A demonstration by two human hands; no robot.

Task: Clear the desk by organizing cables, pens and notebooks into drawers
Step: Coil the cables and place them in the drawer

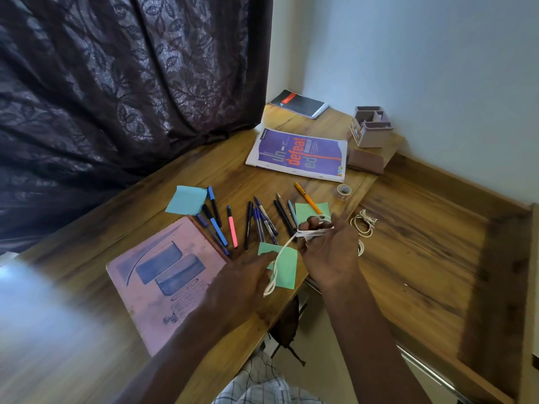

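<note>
A white cable (284,247) is wound around the fingers of my right hand (328,252), which is raised above the desk's front edge. My left hand (243,282) pinches the cable's loose end, which hangs in a loop below it. Several pens (249,223) lie fanned out on the wooden desk (204,170). A pink notebook (163,275) lies at the front left, a purple notebook (300,154) further back and a dark spiral notebook (300,104) in the corner. A second white cable (363,223) lies coiled in the open drawer (423,258) to the right.
Blue (186,199) and green sticky notes (284,265) lie among the pens. A tape roll (343,190), a brown desk organiser (370,129) and a brown case (366,161) stand at the desk's right end. A dark curtain (116,97) hangs along the left.
</note>
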